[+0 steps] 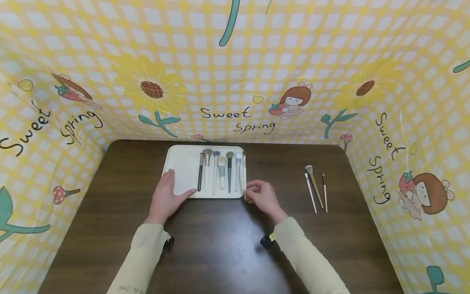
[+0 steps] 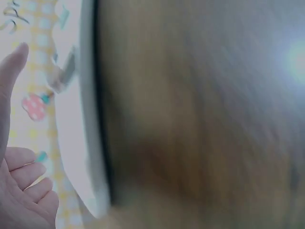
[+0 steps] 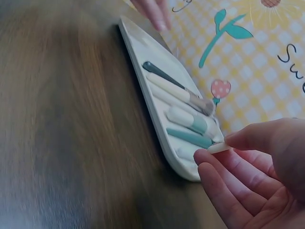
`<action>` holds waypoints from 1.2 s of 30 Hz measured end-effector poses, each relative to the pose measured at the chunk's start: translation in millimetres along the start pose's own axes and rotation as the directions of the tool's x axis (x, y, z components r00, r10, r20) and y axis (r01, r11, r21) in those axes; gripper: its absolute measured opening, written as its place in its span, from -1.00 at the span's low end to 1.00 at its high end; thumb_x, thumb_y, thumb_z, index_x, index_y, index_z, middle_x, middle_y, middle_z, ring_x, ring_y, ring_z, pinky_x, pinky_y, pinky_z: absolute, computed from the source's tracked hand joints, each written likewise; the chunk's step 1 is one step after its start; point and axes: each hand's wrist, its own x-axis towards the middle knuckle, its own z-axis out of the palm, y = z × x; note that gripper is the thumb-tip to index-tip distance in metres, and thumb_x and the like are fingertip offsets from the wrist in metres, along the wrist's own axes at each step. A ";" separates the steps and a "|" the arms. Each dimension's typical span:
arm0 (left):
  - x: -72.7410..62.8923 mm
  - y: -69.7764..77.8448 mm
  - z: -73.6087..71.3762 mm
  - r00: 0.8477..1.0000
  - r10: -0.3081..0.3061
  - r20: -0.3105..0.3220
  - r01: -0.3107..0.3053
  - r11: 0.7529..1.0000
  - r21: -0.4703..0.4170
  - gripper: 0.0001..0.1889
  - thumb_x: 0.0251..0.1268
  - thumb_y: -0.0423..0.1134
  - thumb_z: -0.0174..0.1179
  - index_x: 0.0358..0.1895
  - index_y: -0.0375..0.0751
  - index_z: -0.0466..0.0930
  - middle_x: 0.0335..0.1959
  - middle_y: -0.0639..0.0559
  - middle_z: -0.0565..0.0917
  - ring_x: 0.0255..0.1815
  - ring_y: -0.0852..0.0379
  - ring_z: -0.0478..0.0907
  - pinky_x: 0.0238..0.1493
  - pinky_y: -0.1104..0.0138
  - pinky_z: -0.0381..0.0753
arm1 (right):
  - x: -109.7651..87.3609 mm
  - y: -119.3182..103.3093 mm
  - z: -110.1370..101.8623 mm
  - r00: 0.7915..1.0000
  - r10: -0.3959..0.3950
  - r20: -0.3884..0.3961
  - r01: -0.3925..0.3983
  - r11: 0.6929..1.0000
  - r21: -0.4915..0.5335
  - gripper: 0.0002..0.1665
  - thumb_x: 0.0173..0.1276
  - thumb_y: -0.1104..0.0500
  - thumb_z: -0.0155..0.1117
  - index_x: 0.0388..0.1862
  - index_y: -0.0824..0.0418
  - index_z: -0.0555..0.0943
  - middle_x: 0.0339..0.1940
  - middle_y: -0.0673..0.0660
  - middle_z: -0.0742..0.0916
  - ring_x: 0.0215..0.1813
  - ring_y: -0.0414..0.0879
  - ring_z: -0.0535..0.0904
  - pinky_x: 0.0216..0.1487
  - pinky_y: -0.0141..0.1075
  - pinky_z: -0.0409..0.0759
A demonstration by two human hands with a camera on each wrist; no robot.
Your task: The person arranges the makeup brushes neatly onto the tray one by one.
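Observation:
A white tray (image 1: 185, 163) lies at the far side of the table, with several makeup brushes side by side in it. Among them are a black-handled brush (image 1: 200, 175), a brush with a pale green band (image 1: 222, 171) and a dark green brush (image 1: 229, 175). My left hand (image 1: 166, 198) rests at the tray's left front corner, fingers extended and thumb along the front rim. At the right rim, my right hand (image 1: 262, 198) pinches the cream handle end of a slim makeup brush (image 3: 219, 148) between thumb and fingers. That brush overlaps the tray's right edge in the head view.
To the right on the brown wooden table (image 1: 220, 253) lie a white-handled brush (image 1: 310, 194), a larger tan brush (image 1: 315, 185) and a thin dark-tipped brush (image 1: 324, 194). A yellow checked cloth (image 1: 235, 73) stands around the back and sides.

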 end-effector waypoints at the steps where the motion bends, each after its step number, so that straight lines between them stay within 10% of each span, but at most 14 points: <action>1: 0.4 7.1 0.1 1.000 0.005 0.000 -0.005 1.000 -0.017 0.21 0.14 0.38 0.35 0.55 -0.52 0.07 0.56 -0.41 0.13 0.57 -0.32 0.03 0.48 -0.14 0.11 | 0.0 -1.0 1.8 1.000 -0.005 0.008 0.005 1.000 -0.003 -0.73 0.37 0.34 0.38 0.00 0.45 0.64 -0.29 0.27 0.79 -0.35 0.00 0.74 -0.30 -0.19 0.74; 17: 7.1 87.4 11.8 0.996 0.091 0.022 -0.084 0.973 -0.216 -0.18 0.30 0.21 0.34 0.45 -0.30 0.43 0.37 -0.22 0.52 0.40 -0.17 0.41 0.38 -0.05 0.35 | 0.4 -16.3 33.5 0.996 -0.057 0.065 0.058 0.998 -0.002 -0.76 0.37 0.32 0.38 -0.03 0.43 0.66 -0.31 0.20 0.79 -0.36 0.00 0.75 -0.25 -0.07 0.75; 36: 13.1 105.4 28.6 0.998 0.067 -0.007 -0.067 0.963 -0.261 -0.79 0.44 -0.09 0.30 -0.19 -0.17 0.75 -0.28 0.03 0.77 -0.14 0.01 0.69 0.00 0.07 0.64 | -8.1 -27.4 64.4 0.993 -0.076 0.091 0.079 0.997 -0.028 -0.77 0.38 0.29 0.38 -0.04 0.38 0.67 -0.36 0.03 0.76 -0.33 0.08 0.76 -0.36 -0.06 0.73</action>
